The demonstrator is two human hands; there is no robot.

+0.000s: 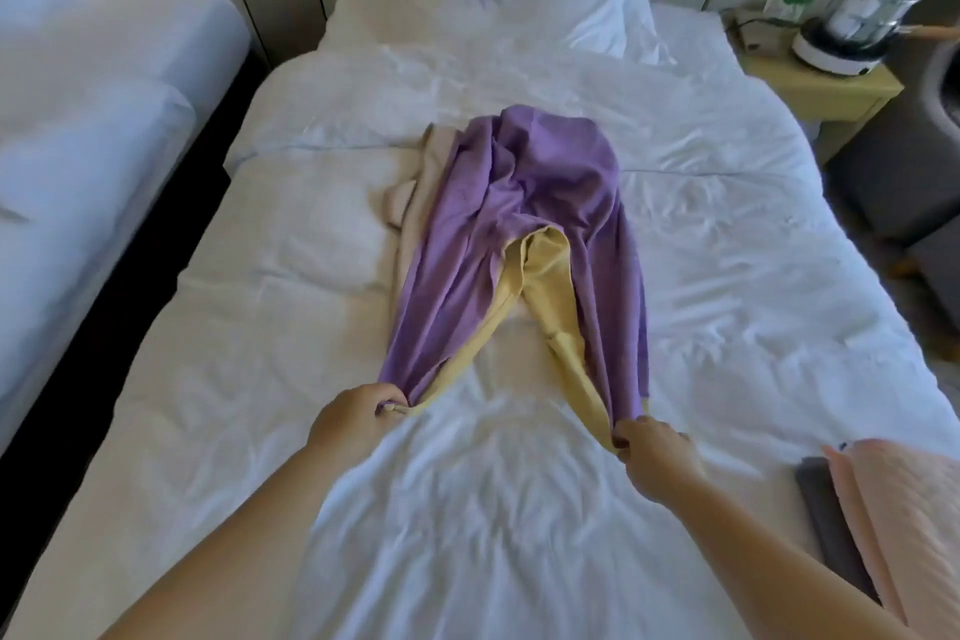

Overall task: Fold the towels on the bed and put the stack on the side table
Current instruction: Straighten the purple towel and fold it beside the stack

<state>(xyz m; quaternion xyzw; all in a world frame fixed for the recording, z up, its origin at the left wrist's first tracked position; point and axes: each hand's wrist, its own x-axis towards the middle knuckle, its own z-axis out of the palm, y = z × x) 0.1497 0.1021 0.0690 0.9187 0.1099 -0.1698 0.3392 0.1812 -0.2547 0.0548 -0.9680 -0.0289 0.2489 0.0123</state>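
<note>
View from above a white bed [493, 509], looking down the person's two bare arms. A purple towel [540, 172] lies crumpled in the middle of the bed, on top of a yellow towel [545, 255]. A beige towel [415, 192] peeks out beneath them on the left.

The left hand [358, 418] has its grip pinched on a near corner where purple and yellow cloth meet. The right hand [657, 452] has its grip clenched on the other near corner of the yellow towel. Whether it also catches the purple edge just beside it is unclear.

A folded pink towel [893, 509] and a folded grey towel [826, 509] sit at the bed's near right edge. The bedside bench [810, 88] stands at the far right and carries a glass-jug appliance [852, 21].

The likely trouble is that the towels are layered, so pulling one may drag the others along and bunch them. An uneven pinch could let a corner slip free. The appliance also leaves little bench room, so a stack placed there could tip.
</note>
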